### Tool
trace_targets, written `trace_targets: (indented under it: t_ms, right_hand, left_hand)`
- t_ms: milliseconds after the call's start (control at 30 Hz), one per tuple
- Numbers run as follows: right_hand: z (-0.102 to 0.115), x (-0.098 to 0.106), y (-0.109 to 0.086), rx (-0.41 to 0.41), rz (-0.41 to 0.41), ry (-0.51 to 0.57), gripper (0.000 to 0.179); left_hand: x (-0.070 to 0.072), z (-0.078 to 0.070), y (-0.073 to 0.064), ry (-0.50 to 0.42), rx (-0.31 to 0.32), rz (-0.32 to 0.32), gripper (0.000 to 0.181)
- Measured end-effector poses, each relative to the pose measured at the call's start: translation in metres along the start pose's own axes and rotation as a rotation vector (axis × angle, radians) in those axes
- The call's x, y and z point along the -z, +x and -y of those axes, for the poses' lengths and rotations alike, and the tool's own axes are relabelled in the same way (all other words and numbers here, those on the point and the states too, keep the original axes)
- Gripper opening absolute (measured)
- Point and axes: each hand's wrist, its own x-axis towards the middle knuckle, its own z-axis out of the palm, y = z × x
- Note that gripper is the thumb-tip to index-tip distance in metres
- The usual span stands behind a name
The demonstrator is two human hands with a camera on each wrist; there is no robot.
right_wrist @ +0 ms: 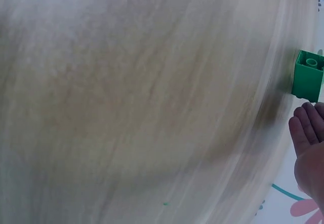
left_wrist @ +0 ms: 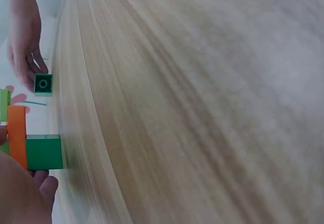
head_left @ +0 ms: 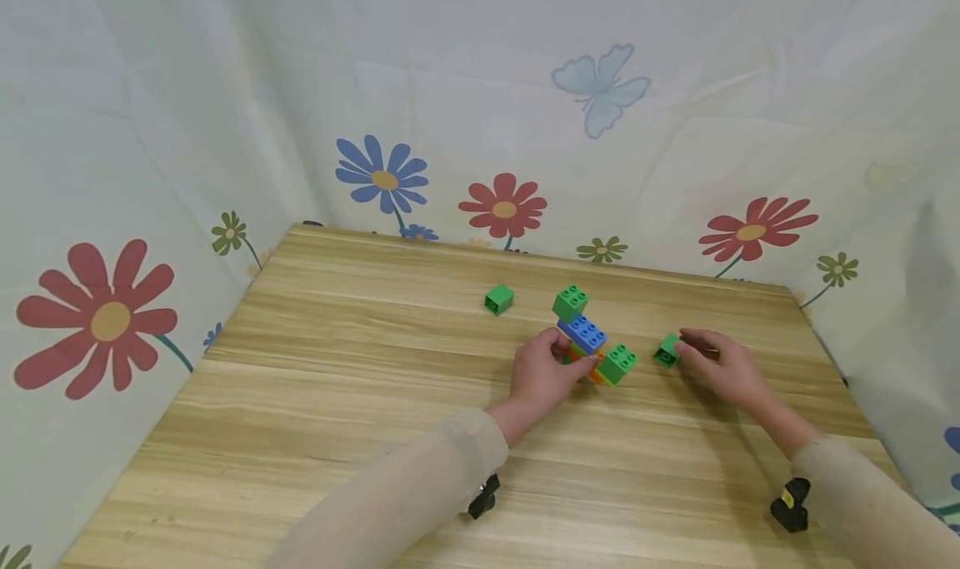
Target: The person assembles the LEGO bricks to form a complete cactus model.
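Note:
My left hand [head_left: 546, 371] grips a joined group of toy building bricks between thumb and fingers. A blue brick [head_left: 582, 333] lies on top, with a green brick [head_left: 571, 302] at its far end and another green brick [head_left: 618, 364] at the near right. An orange brick [left_wrist: 17, 137] shows below, partly covered by the hand. To the right, my right hand [head_left: 723, 369] pinches a loose green brick [head_left: 667, 350] at its fingertips, its hollow underside facing me. In the right wrist view the thumb is not seen.
Farther back, left of the built group, a single green brick [head_left: 498, 300] lies on its side on the wooden table [head_left: 360, 336]. A flower-printed cloth [head_left: 450, 94] hangs behind the table and along its sides.

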Motion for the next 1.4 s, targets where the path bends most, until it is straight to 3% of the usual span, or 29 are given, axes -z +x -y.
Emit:
trace_targets:
  t_ms: [500, 767, 933, 1233, 1400]
  right_hand:
    - [0.002, -0.001, 0.002, 0.036, -0.018, -0.019, 0.048]
    - [0.004, -0.009, 0.002, 0.244, -0.196, -0.174, 0.046]
    - [0.005, -0.015, 0.001, 0.354, -0.286, -0.21, 0.048]
    - [0.007, -0.023, -0.002, 0.514, -0.382, -0.244, 0.05]
    - [0.008, -0.025, -0.006, 0.549, -0.404, -0.252, 0.052]
  left_hand:
    - [0.001, -0.002, -0.001, -0.003, -0.018, -0.002, 0.028]
    - [0.0, -0.001, -0.002, 0.004, -0.018, -0.001, 0.028]
    - [-0.001, 0.0, -0.002, 0.012, -0.022, 0.005, 0.029]
    - [-0.001, 0.0, -0.003, 0.008, -0.024, -0.003, 0.029]
    - [-0.001, 0.0, -0.003, 0.012, -0.022, 0.001, 0.029]
